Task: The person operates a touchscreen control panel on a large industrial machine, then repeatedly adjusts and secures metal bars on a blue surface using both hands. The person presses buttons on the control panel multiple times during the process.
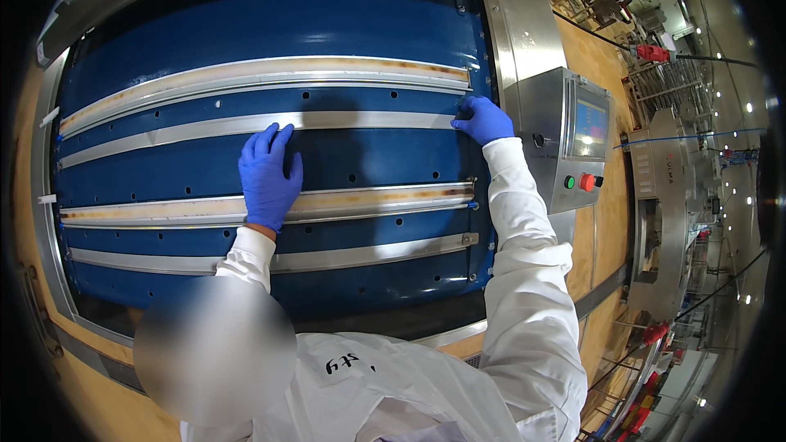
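Note:
My left hand (272, 178), in a blue glove, reaches over the blue belt with its fingers stretched out. Its fingertips rest on a long, flat metal strip (360, 119) that runs across the belt. My right hand (488, 121), also blue-gloved, is at the right end of the same strip, with thumb and fingers closed around that end. Just beyond the strip lies a sealing bar (270, 79) with a pale, brown-stained face. A second stained bar (360, 200) passes beneath my left wrist.
Nearest me, another metal strip (368, 254) crosses the blue belt (246, 24). A steel machine frame (528, 33) surrounds it. At right stands a control box (565, 139) with a screen, a green button and a red knob. Cables with red connectors (653, 53) hang farther right.

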`<move>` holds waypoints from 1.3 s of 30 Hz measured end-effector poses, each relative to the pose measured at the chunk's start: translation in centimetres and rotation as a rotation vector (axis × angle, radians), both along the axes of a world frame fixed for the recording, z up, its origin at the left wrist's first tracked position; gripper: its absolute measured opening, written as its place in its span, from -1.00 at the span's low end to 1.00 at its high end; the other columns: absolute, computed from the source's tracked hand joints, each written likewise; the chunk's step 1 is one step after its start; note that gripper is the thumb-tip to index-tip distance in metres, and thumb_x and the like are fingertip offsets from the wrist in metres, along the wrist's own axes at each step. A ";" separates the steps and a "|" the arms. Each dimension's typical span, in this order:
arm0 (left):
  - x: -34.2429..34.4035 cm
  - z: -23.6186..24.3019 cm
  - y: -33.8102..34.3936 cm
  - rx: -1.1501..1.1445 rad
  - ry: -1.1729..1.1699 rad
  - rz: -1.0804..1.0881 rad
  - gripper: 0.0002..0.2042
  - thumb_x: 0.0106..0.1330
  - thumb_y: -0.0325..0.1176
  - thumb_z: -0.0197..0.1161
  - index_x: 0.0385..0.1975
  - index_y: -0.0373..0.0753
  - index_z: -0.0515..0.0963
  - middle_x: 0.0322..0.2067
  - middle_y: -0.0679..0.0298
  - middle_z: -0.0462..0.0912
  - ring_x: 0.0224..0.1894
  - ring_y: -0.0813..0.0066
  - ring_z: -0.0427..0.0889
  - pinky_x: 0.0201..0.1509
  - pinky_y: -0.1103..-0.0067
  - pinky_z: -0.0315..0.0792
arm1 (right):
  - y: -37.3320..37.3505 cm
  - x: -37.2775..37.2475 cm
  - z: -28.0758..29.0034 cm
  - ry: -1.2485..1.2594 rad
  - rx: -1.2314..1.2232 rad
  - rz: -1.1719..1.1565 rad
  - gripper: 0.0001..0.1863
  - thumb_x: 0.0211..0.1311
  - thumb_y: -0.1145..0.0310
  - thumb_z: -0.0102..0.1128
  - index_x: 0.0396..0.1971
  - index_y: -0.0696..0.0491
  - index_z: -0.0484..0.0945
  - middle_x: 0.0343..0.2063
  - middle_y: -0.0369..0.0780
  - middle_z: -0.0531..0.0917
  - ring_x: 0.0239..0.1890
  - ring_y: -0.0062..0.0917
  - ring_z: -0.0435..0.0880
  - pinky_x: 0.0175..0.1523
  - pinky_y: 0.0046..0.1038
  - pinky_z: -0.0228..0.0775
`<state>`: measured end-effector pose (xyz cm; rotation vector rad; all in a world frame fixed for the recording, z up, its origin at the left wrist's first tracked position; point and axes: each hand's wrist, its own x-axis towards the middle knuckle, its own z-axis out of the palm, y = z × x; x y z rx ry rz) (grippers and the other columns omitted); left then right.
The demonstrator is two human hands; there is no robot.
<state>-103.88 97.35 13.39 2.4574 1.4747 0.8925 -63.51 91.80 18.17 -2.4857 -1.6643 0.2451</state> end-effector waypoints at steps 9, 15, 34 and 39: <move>-0.2 0.0 0.0 -0.029 -0.008 0.001 -0.53 0.18 -0.34 0.28 0.15 -0.07 0.49 0.14 0.18 0.47 0.18 0.06 0.37 0.28 0.26 0.25 | 1.2 -1.4 -1.3 -0.033 0.102 -0.158 -0.79 0.02 0.24 0.29 -0.35 -0.01 0.68 -0.22 -0.13 0.69 -0.14 -0.18 0.68 -0.01 -0.26 0.55; -0.1 0.0 -0.1 -0.031 -0.008 -0.006 -0.52 0.18 -0.34 0.28 0.17 -0.06 0.48 0.15 0.18 0.46 0.19 0.06 0.36 0.28 0.25 0.25 | 1.4 -2.2 -2.8 -0.049 0.195 -0.386 -0.72 0.03 0.26 0.24 -0.22 -0.03 0.64 -0.16 -0.12 0.66 -0.15 -0.16 0.69 -0.02 -0.25 0.55; -0.1 0.2 0.3 -0.146 0.009 0.010 -0.44 0.21 -0.31 0.26 0.27 0.00 0.39 0.12 0.15 0.45 0.18 0.08 0.37 0.26 0.24 0.24 | -0.7 1.6 -5.2 0.633 0.392 -0.379 -0.56 0.02 0.17 0.51 -0.20 0.12 0.59 -0.33 -0.09 0.69 -0.26 -0.43 0.68 -0.14 -0.42 0.54; 0.1 0.5 0.0 -0.153 0.018 0.013 -0.42 0.20 -0.29 0.27 0.28 0.01 0.37 0.15 0.17 0.41 0.19 0.09 0.36 0.29 0.26 0.21 | -2.4 3.2 -5.9 0.582 0.285 -0.422 -0.68 0.08 0.32 0.46 -0.24 0.11 0.54 -0.32 -0.17 0.65 -0.28 -0.56 0.63 -0.26 -0.48 0.51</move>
